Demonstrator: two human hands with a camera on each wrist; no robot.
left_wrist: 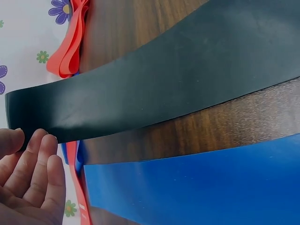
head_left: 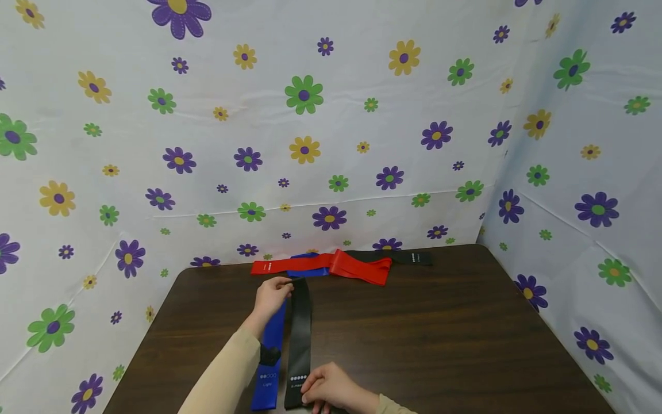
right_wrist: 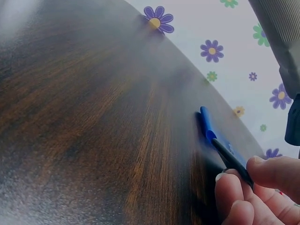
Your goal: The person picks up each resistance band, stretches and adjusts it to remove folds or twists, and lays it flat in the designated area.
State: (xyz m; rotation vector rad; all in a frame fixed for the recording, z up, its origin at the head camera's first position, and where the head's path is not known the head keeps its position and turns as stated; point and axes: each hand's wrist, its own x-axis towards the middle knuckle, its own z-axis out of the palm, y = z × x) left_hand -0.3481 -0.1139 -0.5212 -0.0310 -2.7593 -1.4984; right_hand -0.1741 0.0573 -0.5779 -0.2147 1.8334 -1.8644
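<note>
A black resistance band [head_left: 299,333] stretches lengthwise between both hands over the table. At its far end my left hand [head_left: 272,298] pinches the folded edge between thumb and fingers. My right hand [head_left: 333,386] pinches the near end, beside the printed white dots. Just left of it lies a blue resistance band [head_left: 267,382] marked "Light", partly hidden under my left forearm. In the left wrist view the black band [left_wrist: 140,103] runs above the blue band [left_wrist: 197,183]. The right wrist view shows the thumb and fingers [right_wrist: 267,173] on the black band's edge.
Along the back edge of the brown table [head_left: 439,328] lie a red band [head_left: 359,267], another blue band [head_left: 310,272] partly under it, and another black band [head_left: 419,258]. A flower-print cloth [head_left: 331,132] hangs behind and to the sides.
</note>
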